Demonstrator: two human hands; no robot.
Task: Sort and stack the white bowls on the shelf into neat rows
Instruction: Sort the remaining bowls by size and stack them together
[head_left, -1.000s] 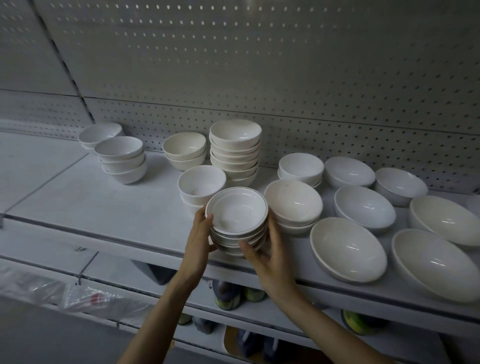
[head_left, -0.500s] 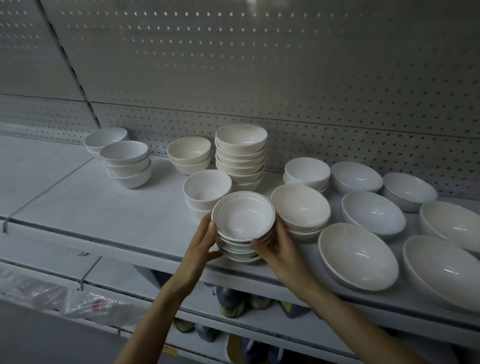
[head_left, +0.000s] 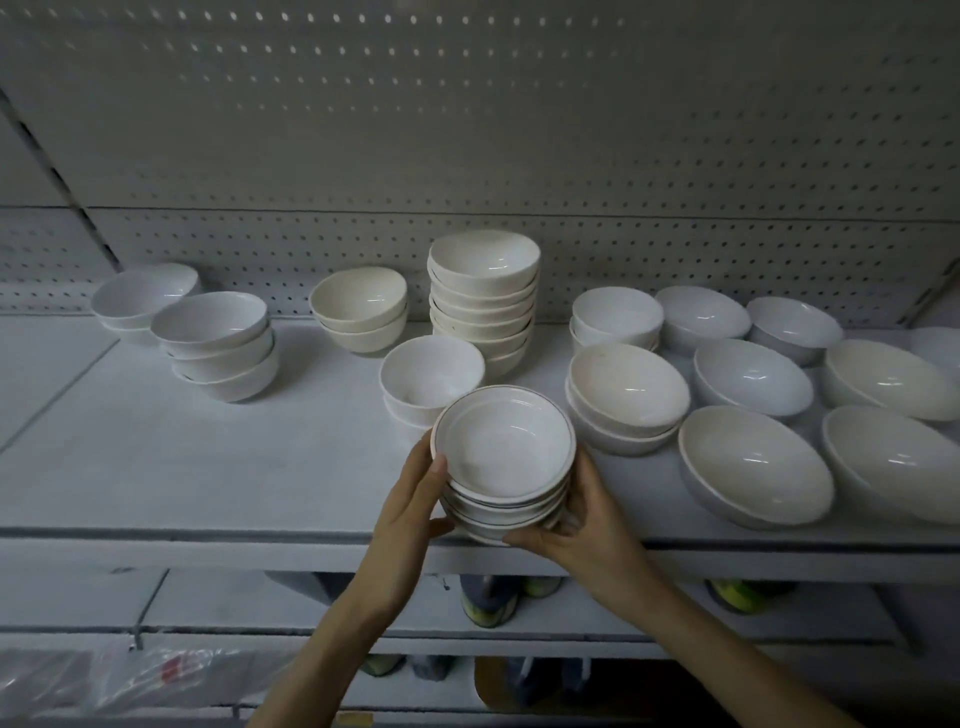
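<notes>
Shelf (head_left: 208, 467): hands (head_left: 410, 514) grip upright, mouth-up bowl stack (head_left: 504, 467).

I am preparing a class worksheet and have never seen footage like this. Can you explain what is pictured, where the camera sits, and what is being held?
There is no machine here. A person wears a camera on the head, looking down at their own bare arms. The left hand and right hand clasp a stack of rimmed bowls at the front edge of a white shelf. Behind it stands a tall stack of bowls, with other white bowls spread left and right. A perforated back panel rises behind.
</notes>
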